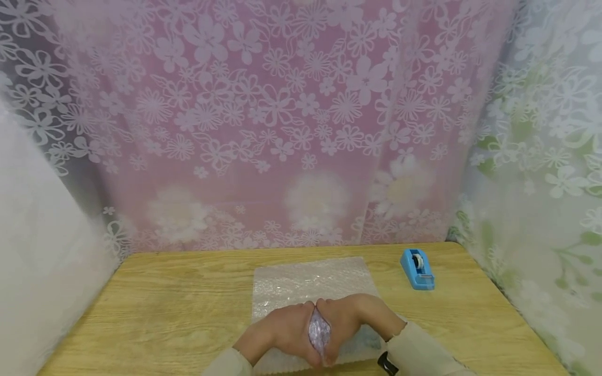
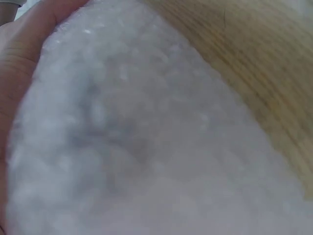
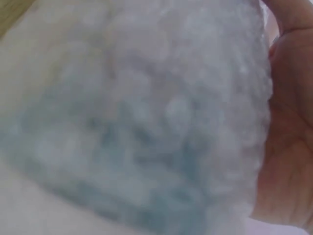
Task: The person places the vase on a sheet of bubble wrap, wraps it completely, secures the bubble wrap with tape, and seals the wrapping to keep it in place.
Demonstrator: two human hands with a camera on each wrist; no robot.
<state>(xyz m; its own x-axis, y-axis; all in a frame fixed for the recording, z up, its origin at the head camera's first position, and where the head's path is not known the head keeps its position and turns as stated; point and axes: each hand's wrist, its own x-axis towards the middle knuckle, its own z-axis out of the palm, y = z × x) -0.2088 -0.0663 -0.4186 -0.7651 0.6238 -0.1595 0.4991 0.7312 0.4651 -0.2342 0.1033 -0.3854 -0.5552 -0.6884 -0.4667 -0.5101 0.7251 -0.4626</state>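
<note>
A sheet of clear bubble wrap (image 1: 315,279) lies on the wooden table. Above its near half, my left hand (image 1: 291,329) and right hand (image 1: 345,318) meet, fingers and thumbs curved round a gathered part of the wrap that shows whitish-purple between them. In the left wrist view the bubble wrap (image 2: 156,117) fills most of the picture, with my left hand (image 2: 22,68) along its edge. My right hand (image 3: 291,132) lies against the bubble wrap (image 3: 220,88) in the right wrist view. Blurred bluish shapes show through the wrap there; their kind cannot be told.
A blue tape dispenser (image 1: 417,269) with a roll of tape stands at the table's back right. A small black object (image 1: 388,364), partly hidden by my right sleeve, lies near the front. Flower-patterned curtains (image 1: 282,130) surround the wooden table (image 1: 188,292) at the back and sides.
</note>
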